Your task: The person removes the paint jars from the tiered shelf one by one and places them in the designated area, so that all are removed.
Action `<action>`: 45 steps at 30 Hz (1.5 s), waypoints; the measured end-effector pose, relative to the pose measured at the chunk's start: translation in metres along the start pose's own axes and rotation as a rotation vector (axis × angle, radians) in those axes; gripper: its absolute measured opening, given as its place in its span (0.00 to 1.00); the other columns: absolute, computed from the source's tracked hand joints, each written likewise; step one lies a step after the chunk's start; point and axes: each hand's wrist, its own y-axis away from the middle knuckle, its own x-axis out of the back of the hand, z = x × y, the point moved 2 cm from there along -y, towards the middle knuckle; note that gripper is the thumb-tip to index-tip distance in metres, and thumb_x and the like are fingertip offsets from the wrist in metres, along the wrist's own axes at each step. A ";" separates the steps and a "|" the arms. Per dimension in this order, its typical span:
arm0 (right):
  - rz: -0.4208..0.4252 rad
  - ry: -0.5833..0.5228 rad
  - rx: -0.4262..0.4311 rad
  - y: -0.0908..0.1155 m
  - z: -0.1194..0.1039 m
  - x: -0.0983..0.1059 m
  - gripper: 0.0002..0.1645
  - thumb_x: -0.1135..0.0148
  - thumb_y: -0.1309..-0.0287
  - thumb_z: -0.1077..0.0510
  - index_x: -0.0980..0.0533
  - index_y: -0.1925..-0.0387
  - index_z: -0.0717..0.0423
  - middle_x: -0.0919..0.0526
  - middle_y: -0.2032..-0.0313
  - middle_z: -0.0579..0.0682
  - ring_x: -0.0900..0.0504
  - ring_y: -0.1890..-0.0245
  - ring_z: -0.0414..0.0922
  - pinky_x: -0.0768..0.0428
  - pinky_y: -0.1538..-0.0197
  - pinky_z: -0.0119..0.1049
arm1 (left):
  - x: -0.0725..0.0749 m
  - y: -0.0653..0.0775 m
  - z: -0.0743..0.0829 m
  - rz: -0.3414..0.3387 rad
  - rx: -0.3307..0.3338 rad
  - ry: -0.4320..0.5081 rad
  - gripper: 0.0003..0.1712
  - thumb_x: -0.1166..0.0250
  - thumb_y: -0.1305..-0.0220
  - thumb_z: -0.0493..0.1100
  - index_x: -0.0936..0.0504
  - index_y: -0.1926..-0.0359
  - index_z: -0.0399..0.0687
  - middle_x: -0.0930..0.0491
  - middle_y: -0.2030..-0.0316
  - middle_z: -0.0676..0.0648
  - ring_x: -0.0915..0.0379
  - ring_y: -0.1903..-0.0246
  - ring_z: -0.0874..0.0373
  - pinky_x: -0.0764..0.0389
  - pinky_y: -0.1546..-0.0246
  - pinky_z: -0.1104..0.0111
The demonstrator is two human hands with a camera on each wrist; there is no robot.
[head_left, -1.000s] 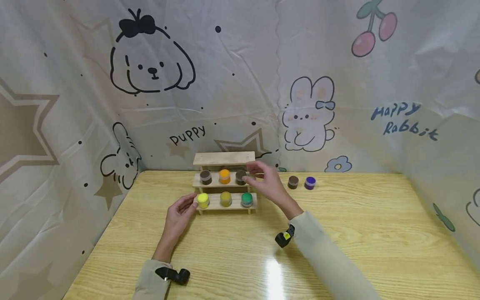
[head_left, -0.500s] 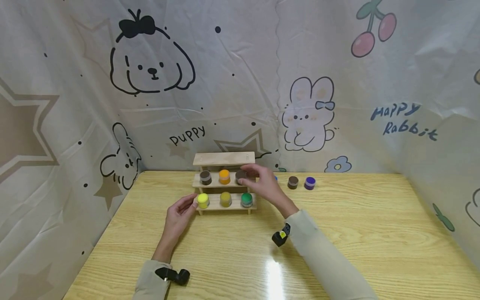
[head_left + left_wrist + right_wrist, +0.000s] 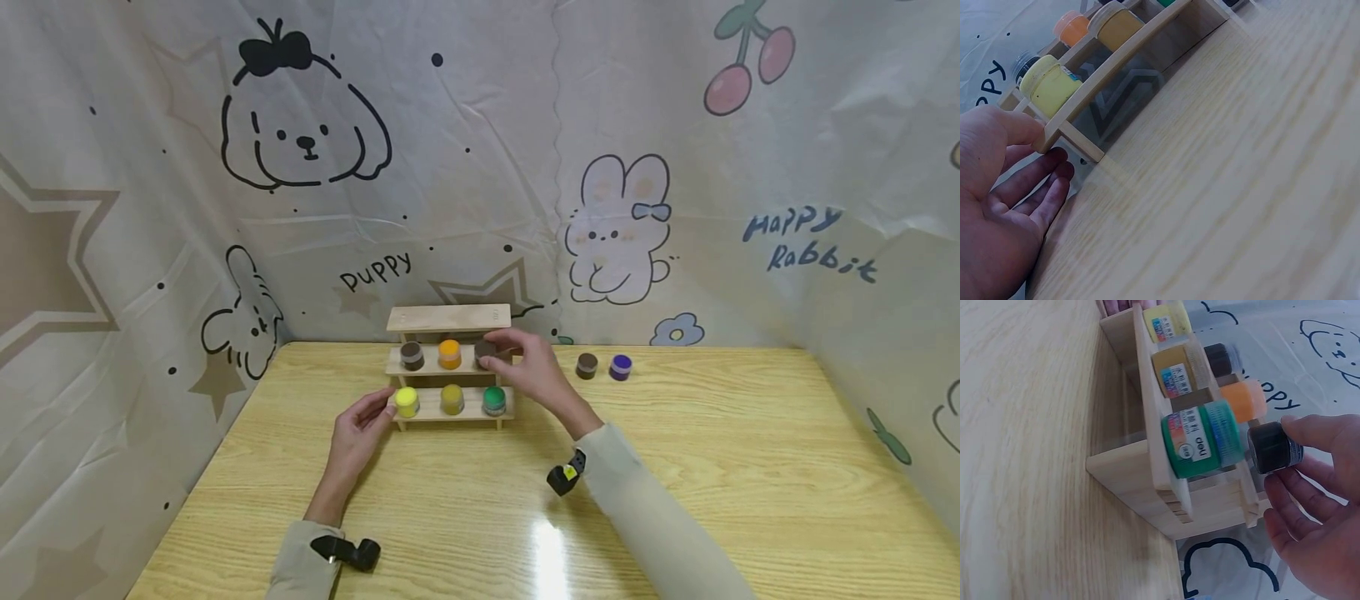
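Observation:
A small three-tier wooden rack (image 3: 448, 317) stands at the back of the table. My left hand (image 3: 356, 429) grips the left end of its bottom step, the thumb at the corner and fingers underneath in the left wrist view. My right hand (image 3: 540, 367) pinches a black paint jar (image 3: 1266, 449) between thumb and fingers at the right end of the middle step. Left of that jar are an orange jar (image 3: 449, 354) and a dark jar (image 3: 412, 356). On the bottom step sit a yellow jar (image 3: 407, 402), an ochre jar (image 3: 452, 400) and a green jar (image 3: 494, 401).
A dark brown jar (image 3: 587, 365) and a purple jar (image 3: 620, 367) stand on the wooden table (image 3: 465, 508) right of the rack. Behind the rack hangs a printed curtain (image 3: 480, 192), close to the table's back edge.
My right hand has shifted slightly left and lower, its fingers closing in around the black jar. A blue jar edge glimpsed beside it is now hidden. The left hand stays put.

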 end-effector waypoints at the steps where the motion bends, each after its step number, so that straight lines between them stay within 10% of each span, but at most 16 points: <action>1: 0.003 -0.007 0.003 0.001 -0.001 0.001 0.20 0.27 0.38 0.57 0.17 0.45 0.57 0.14 0.50 0.53 0.17 0.50 0.50 0.19 0.43 0.50 | 0.000 0.000 0.000 0.000 0.004 0.000 0.21 0.36 0.27 0.35 0.22 0.37 0.32 0.23 0.38 0.35 0.27 0.38 0.45 0.23 0.44 0.78; 45: 0.104 -0.095 -0.038 0.063 0.028 0.046 0.22 0.24 0.41 0.60 0.19 0.45 0.60 0.15 0.51 0.56 0.17 0.50 0.52 0.20 0.40 0.54 | 0.000 -0.001 -0.004 -0.005 -0.017 -0.015 0.21 0.36 0.27 0.35 0.23 0.37 0.29 0.23 0.38 0.33 0.27 0.38 0.42 0.24 0.44 0.79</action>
